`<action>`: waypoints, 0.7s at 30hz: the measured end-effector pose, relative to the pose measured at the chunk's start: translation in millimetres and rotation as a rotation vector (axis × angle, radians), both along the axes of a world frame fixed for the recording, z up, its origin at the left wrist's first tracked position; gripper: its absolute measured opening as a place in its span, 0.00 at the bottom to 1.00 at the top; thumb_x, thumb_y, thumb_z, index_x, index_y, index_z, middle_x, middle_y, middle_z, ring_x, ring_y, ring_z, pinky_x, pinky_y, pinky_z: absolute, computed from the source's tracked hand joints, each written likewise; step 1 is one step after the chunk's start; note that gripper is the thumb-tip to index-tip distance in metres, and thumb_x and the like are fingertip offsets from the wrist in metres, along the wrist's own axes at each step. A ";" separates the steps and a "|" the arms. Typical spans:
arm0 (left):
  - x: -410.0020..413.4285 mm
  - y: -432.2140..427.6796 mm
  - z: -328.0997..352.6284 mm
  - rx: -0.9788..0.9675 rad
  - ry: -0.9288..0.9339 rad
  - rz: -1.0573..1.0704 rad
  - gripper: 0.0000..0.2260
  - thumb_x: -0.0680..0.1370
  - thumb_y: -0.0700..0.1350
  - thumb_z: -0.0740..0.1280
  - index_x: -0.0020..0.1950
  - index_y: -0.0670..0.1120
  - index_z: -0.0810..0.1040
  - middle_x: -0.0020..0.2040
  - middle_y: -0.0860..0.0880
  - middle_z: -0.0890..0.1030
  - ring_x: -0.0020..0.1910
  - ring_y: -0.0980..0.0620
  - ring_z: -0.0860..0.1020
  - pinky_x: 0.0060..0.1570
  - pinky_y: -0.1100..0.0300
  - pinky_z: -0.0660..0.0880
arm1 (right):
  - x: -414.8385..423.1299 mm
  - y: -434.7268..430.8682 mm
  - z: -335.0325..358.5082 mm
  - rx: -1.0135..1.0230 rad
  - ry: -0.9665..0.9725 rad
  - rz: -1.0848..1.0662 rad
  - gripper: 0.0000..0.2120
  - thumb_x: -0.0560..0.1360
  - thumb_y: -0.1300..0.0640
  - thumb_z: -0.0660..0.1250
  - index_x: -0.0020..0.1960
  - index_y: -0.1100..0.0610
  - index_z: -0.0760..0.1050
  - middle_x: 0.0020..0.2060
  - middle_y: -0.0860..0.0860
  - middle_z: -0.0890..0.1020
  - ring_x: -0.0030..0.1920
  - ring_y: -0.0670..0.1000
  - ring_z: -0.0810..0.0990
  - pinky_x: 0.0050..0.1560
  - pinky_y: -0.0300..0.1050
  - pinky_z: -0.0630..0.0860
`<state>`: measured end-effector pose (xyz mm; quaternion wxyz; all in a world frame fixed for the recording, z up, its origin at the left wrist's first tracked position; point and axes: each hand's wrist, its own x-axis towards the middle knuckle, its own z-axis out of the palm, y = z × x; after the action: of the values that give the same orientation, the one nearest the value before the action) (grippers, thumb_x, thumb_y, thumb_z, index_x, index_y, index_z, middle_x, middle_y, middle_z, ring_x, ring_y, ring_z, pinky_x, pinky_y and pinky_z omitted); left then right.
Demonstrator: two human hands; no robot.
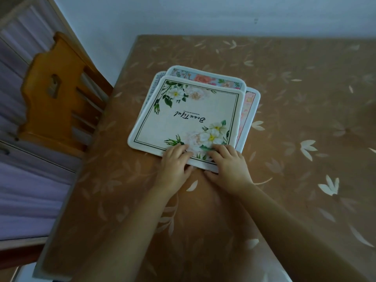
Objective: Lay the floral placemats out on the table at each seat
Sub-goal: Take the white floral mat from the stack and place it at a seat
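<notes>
- Brown cloth printed with pale leaves covers the table, which fills most of the frame.
- A wooden chair stands at the upper left, against the table's left edge.
- A stack of floral placemats lies at the frame's centre, its lower mats peeking out at the top and right.
- The top placemat is cream with white flowers.
- The left hand pinches its near edge, fingers on top.
- The right hand, just beside the left, pinches the same edge.
</notes>
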<state>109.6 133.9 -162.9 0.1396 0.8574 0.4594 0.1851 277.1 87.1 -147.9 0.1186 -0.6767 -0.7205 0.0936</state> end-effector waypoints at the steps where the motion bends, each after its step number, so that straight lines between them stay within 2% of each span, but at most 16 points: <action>1: -0.6 1.4 -1.3 0.004 -0.018 -0.006 0.15 0.67 0.39 0.74 0.53 0.39 0.78 0.58 0.39 0.78 0.60 0.37 0.72 0.61 0.42 0.68 | 0.1 0.9 -0.5 0.006 0.008 -0.003 0.23 0.64 0.49 0.72 0.56 0.55 0.73 0.57 0.55 0.77 0.58 0.59 0.74 0.55 0.56 0.73; 6: -3.8 0.7 -4.5 0.006 -0.144 -0.008 0.08 0.67 0.36 0.74 0.46 0.39 0.81 0.53 0.39 0.80 0.57 0.38 0.75 0.58 0.44 0.72 | -1.6 -0.3 -1.8 0.080 0.093 -0.008 0.17 0.64 0.53 0.73 0.51 0.57 0.77 0.52 0.56 0.80 0.54 0.61 0.77 0.52 0.56 0.75; 10: -0.8 -1.1 2.1 0.022 -0.226 0.020 0.06 0.68 0.34 0.73 0.43 0.39 0.81 0.47 0.41 0.82 0.50 0.42 0.79 0.52 0.48 0.76 | -8.1 -3.0 0.6 0.098 0.207 -0.028 0.13 0.68 0.57 0.70 0.51 0.59 0.78 0.50 0.56 0.81 0.53 0.60 0.77 0.53 0.56 0.75; 16: 6.2 -8.8 13.0 0.038 -0.180 0.024 0.05 0.68 0.34 0.71 0.42 0.39 0.80 0.40 0.44 0.81 0.42 0.44 0.79 0.41 0.54 0.77 | -9.2 -7.5 8.3 0.053 0.229 -0.032 0.09 0.71 0.59 0.66 0.49 0.60 0.78 0.46 0.57 0.80 0.51 0.59 0.76 0.47 0.54 0.74; 21: 13.7 -29.0 18.6 0.020 -0.145 0.039 0.05 0.66 0.35 0.73 0.41 0.40 0.81 0.38 0.44 0.81 0.39 0.44 0.78 0.37 0.56 0.76 | -3.4 -22.0 14.8 0.025 0.256 -0.037 0.07 0.69 0.62 0.66 0.46 0.62 0.79 0.43 0.59 0.79 0.48 0.59 0.77 0.40 0.54 0.77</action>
<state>123.3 104.9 -144.3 0.1604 0.8340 0.4627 0.2541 273.7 65.1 -133.2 0.2199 -0.6710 -0.6879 0.1679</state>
